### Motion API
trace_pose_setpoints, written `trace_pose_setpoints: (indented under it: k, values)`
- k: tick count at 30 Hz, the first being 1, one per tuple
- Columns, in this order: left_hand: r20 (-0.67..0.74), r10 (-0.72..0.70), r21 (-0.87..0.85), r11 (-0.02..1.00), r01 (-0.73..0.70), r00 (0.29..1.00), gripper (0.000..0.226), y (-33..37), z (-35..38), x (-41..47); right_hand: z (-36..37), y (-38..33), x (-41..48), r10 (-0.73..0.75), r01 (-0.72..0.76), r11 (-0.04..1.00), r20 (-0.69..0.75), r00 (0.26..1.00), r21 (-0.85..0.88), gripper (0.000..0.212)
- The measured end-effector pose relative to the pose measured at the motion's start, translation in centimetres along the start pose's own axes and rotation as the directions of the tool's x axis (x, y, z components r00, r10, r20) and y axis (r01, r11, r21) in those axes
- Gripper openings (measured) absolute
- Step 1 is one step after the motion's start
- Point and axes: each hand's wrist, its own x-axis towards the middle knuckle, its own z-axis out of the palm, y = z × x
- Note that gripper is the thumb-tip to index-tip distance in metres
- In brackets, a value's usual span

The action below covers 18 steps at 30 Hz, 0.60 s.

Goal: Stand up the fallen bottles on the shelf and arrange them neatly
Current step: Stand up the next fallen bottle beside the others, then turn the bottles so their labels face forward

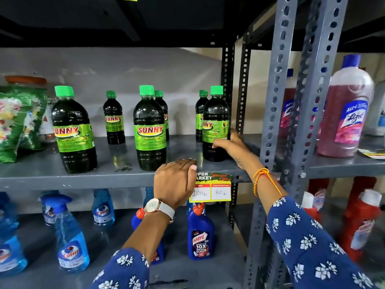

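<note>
A grey metal shelf (37,174) carries upright green-capped bottles (150,130). The right hand (231,144) curls its fingers around the rightmost bottle (215,122). The left hand (174,182) rests loose-fingered on the shelf edge.

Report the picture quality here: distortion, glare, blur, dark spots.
Head view: the wide-angle lens tilts the steel uprights at right; the shelf underside above is nearly black; the grey shelf faintly mirrors the Sunny bottles; the detergent bag at the left edge is soft; the middle Sunny bottle has a sharp label.
</note>
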Motion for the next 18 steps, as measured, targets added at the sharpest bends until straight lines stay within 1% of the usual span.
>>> trace_pose_setpoints:
  k: [1,2,5,8,9,12,13,14,16,18]
  values:
    - [-0.003,0.001,0.003,1.000,-0.001,1.000,0.046,0.00,0.04,0.00,-0.08,-0.06,-0.16,-0.015,0.015,1.000,0.002,1.000,0.027,0.034]
    - [-0.009,0.003,0.004,1.000,-0.003,1.000,0.046,-0.02,0.08,0.00,-0.04,-0.16,-0.21,-0.025,0.025,0.999,0.000,1.000,0.042,0.030]
    - [-0.026,0.004,0.006,1.000,-0.004,1.000,0.046,0.02,0.15,-0.01,0.12,-0.57,-0.61,-0.071,0.070,0.997,0.018,0.997,0.038,0.035]
    - [-0.046,0.008,0.014,1.000,-0.008,0.999,0.046,0.09,0.18,0.02,0.17,-0.23,-0.36,-0.044,0.044,0.998,0.007,0.999,0.039,0.031]
    - [-0.051,0.009,0.014,1.000,-0.008,0.999,0.045,0.09,0.20,0.01,0.18,-0.23,-0.37,-0.025,0.025,0.999,0.007,1.000,0.039,0.034]
    - [-0.064,0.007,0.018,1.000,-0.006,0.998,0.043,0.07,0.25,-0.02,0.26,0.05,0.00,0.011,-0.013,0.998,0.032,0.999,0.058,0.073]
    - [-0.068,0.005,0.018,1.000,-0.004,0.998,0.043,0.07,0.26,-0.02,0.26,-0.18,-0.22,0.012,-0.014,0.999,0.034,0.999,0.040,0.076]
    - [-0.071,0.003,0.018,1.000,-0.002,0.998,0.042,0.07,0.29,-0.01,0.28,-0.33,-0.35,0.014,-0.015,0.999,0.034,0.999,0.031,0.069]
    - [-0.071,0.000,0.015,1.000,0.001,0.997,0.042,0.06,0.34,0.02,0.29,-0.52,-0.61,-0.008,0.008,1.000,0.037,0.999,0.014,0.040]
    - [-0.069,0.000,0.012,1.000,0.001,0.998,0.043,0.05,0.42,0.05,0.23,-0.38,-0.50,-0.040,0.040,0.999,0.036,0.999,-0.002,0.034]
